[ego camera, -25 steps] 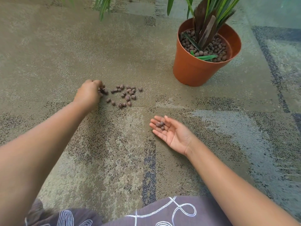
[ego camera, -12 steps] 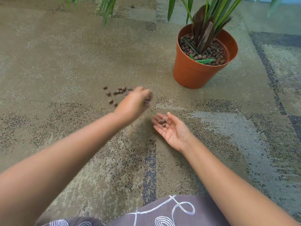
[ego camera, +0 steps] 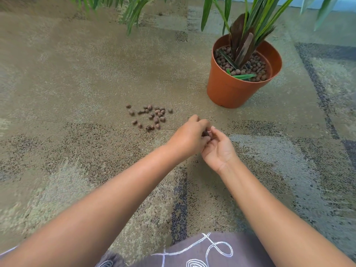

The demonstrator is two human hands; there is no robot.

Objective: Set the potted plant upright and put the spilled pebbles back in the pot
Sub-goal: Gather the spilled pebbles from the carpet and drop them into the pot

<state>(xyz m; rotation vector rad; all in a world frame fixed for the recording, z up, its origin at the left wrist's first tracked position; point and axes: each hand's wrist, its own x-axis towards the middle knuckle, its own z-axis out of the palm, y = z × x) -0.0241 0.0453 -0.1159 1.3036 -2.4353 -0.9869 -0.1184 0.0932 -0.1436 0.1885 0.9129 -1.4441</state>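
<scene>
We see the orange pot [ego camera: 231, 89] standing upright on the carpet [ego camera: 77, 74], at about 2 o'clock from our hands. The plant [ego camera: 248, 31] rises from its middle, with green leaves that go up out of the picture, and the surface inside the pot is covered with brown pebbles.

The spilled pebbles [ego camera: 152, 116] lie in a loose group on the carpet, at about 10 o'clock from our hands and at about 8 o'clock from the pot. They are near the hands but not touching them, and they are well apart from the pot.

Our two hands meet in the middle of the view. The right hand [ego camera: 217, 149] is turned palm up, with the fingers a little curled like a shallow cup, so it is open. The left hand [ego camera: 190, 137] is above the fingers of the right hand, with its back toward us and its fingertips bunched together and pointing down into the cup. Between the two hands we can see a small dark piece, one or more pebbles [ego camera: 205, 133], just at the left fingertips. We cannot tell if the left fingers are pinching it or if it lies on the right fingers.

At 6 o'clock, at the bottom edge, there is grey cloth with white curling lines [ego camera: 202, 253].
</scene>
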